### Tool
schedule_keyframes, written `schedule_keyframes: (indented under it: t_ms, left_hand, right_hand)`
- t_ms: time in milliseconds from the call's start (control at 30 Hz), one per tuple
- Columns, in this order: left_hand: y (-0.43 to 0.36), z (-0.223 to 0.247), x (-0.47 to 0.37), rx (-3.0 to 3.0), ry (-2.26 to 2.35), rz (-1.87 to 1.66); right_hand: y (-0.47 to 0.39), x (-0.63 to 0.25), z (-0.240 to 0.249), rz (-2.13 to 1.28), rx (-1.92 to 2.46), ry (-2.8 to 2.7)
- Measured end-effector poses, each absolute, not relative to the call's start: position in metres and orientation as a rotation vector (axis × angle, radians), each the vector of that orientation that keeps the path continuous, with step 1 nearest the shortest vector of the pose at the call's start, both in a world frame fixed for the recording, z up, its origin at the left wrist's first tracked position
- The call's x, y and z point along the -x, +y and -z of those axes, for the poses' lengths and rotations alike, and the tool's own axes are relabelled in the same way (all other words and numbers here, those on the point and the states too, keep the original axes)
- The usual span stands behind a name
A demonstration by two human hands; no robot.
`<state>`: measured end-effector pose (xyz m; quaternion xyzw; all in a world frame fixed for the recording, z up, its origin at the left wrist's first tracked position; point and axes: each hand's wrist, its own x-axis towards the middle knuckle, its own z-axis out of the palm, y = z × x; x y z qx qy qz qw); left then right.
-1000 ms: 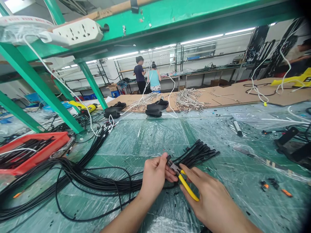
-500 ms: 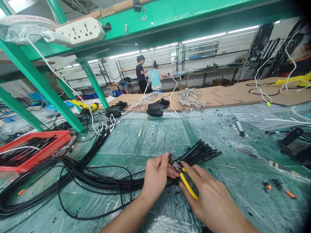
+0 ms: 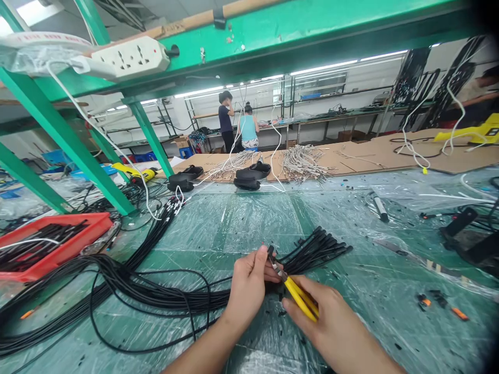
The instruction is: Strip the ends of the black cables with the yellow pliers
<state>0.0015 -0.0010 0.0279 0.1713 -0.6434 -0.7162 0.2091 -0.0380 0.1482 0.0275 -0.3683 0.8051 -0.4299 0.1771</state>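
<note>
My left hand [image 3: 249,283] pinches a small black cable end [image 3: 270,250] between thumb and fingers. In my right hand [image 3: 331,319] are cutting pliers [image 3: 299,299] with yellow handles, drawn close together. The metal jaws reach up to the black piece at my left fingertips; whether they have cut into it cannot be made out. Behind my hands a bundle of black cable ends [image 3: 319,249] fans out over the table. The long black cables [image 3: 156,291] run left from my left hand and curve round in a loop.
A red tray [image 3: 97,224] with black pieces stands at left, beside a green frame post [image 3: 105,182]. Black and orange scraps [image 3: 460,314] lie at right. Black sandal-like objects [image 3: 253,174] and pale cables [image 3: 302,161] lie at the back. Two people [image 3: 248,127] are farther off.
The plier handles have come together in my right hand, and the jaws have moved slightly up and left onto the black piece. My left hand stays nearly in place.
</note>
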Motion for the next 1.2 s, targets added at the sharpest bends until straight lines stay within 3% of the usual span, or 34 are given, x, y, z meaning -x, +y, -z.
schedule_keyframes:
  t_ms: [167,333,500,700,800,967,1200]
  left_hand:
    - [-0.001,-0.028,-0.002,-0.447,-1.833,1.980]
    - [0.000,-0.028,-0.003,-0.407,-1.897,1.956]
    - [-0.001,-0.027,-0.003,-0.389,-1.919,1.901]
    - [-0.004,-0.028,-0.002,-0.357,-1.826,2.056]
    - [-0.006,-0.029,-0.001,-0.326,-1.765,2.158]
    - [-0.011,-0.033,-0.001,-0.349,-1.682,2.234]
    - [-0.007,-0.040,-0.006,-0.234,-1.573,2.458]
  right_hand:
    - [0.150,0.038,-0.013,0.965,1.262,2.822]
    - [0.150,0.042,-0.018,0.932,1.248,2.742]
    - [0.146,0.041,-0.031,1.238,1.086,2.318]
    - [0.142,0.045,-0.026,1.622,0.541,1.604]
    - [0.141,0.045,-0.026,1.686,0.495,1.536]
    - [0.138,0.043,-0.021,2.072,0.292,1.505]
    - [0.135,0.036,-0.011,1.973,0.471,1.606]
